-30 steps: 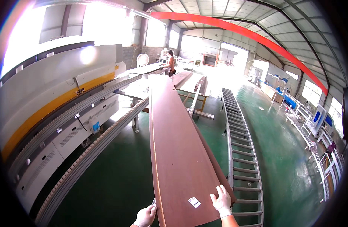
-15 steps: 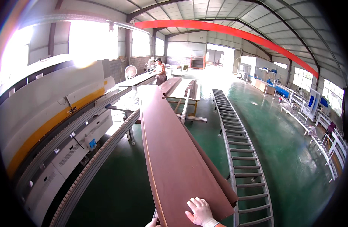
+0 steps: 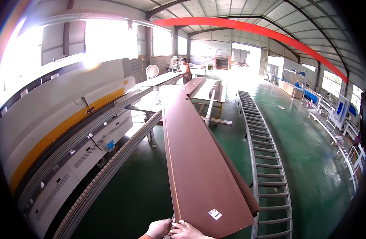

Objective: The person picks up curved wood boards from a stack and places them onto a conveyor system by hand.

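Brown panel (image 3: 204, 159), left hand (image 3: 158, 228) beside right hand (image 3: 187, 231), near edge

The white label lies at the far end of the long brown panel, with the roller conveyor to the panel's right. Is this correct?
Not quite: in the head view, the white label is by the long brown panel's near end. The roller conveyor is indeed to the right.

The picture's lower edge crops the right hand (image 3: 187, 231), and what the left hand (image 3: 159, 228) touches by the brown panel's (image 3: 203, 159) left edge is unclear.
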Demonstrator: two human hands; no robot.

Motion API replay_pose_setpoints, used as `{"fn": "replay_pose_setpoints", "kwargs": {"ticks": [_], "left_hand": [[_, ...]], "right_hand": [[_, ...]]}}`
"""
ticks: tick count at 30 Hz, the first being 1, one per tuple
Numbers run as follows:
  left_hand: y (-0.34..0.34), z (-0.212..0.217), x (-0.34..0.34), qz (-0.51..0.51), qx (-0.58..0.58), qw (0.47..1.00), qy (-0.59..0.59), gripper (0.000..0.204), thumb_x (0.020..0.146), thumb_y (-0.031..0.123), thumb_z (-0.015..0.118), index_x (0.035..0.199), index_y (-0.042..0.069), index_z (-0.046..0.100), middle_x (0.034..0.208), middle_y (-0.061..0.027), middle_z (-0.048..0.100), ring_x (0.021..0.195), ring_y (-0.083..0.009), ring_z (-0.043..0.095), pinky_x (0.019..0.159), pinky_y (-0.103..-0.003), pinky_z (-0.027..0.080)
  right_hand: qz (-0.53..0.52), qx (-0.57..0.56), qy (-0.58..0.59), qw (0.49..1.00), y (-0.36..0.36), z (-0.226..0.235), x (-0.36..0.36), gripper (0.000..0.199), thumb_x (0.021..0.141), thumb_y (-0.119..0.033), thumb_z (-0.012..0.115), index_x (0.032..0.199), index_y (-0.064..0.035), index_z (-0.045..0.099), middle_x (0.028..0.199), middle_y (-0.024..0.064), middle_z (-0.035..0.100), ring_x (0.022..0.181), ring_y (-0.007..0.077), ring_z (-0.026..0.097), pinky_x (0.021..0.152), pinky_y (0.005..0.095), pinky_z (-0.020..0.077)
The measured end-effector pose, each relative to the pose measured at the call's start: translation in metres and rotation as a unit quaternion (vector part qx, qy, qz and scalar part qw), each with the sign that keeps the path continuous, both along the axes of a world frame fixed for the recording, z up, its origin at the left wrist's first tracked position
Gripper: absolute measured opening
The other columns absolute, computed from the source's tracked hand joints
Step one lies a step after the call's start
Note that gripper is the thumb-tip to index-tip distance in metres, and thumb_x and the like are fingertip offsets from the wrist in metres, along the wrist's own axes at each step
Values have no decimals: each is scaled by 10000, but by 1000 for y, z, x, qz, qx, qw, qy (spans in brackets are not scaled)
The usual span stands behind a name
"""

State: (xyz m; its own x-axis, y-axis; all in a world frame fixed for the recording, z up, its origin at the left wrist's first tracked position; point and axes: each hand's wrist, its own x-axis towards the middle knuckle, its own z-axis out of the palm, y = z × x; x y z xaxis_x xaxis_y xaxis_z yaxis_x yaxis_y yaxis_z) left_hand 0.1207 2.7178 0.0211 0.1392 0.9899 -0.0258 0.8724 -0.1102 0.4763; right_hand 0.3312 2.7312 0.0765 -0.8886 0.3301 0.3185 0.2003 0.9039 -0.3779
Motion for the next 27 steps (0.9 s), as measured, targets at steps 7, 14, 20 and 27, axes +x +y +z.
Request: {"fn": "replay_pose_setpoints", "kwargs": {"ticks": [7, 14, 20, 27], "left_hand": [[-3, 2, 6, 9, -8, 1000, 11, 264, 991, 360, 538, 986, 120, 649, 807, -139, 718, 731, -360, 703, 630, -472, 553], [-22, -15, 31, 88, 2, 993, -78, 243, 981, 333, 556, 977, 98, 616, 707, -181, 682, 645, -401, 675, 591, -522, 531], [-17, -5, 48, 125, -38, 988, -82, 257, 965, 344, 569, 991, 98, 637, 812, -180, 714, 751, -381, 706, 657, -498, 559], [21, 9, 1, -3, 103, 982, 160, 185, 866, 267, 592, 795, 102, 634, 676, -107, 689, 602, -307, 703, 526, -469, 556]], "right_hand": [[38, 76, -51, 995, 4, 12, 3, 266, 819, -347, 655, 680, -121, 668, 829, 41, 673, 1177, 303, 548, 1103, 553, 339], [73, 43, -77, 993, 7, 13, 25, 72, 786, -209, 666, 810, -141, 663, 922, 20, 655, 1192, 290, 558, 1111, 533, 354], [93, 41, 21, 995, 11, -14, 36, 117, 771, -241, 704, 808, -136, 665, 912, 22, 654, 1154, 276, 571, 1078, 518, 392], [102, -21, -51, 993, 2, 24, 32, 146, 740, -230, 716, 828, -119, 681, 917, 53, 670, 1139, 281, 600, 1034, 514, 412]]}}
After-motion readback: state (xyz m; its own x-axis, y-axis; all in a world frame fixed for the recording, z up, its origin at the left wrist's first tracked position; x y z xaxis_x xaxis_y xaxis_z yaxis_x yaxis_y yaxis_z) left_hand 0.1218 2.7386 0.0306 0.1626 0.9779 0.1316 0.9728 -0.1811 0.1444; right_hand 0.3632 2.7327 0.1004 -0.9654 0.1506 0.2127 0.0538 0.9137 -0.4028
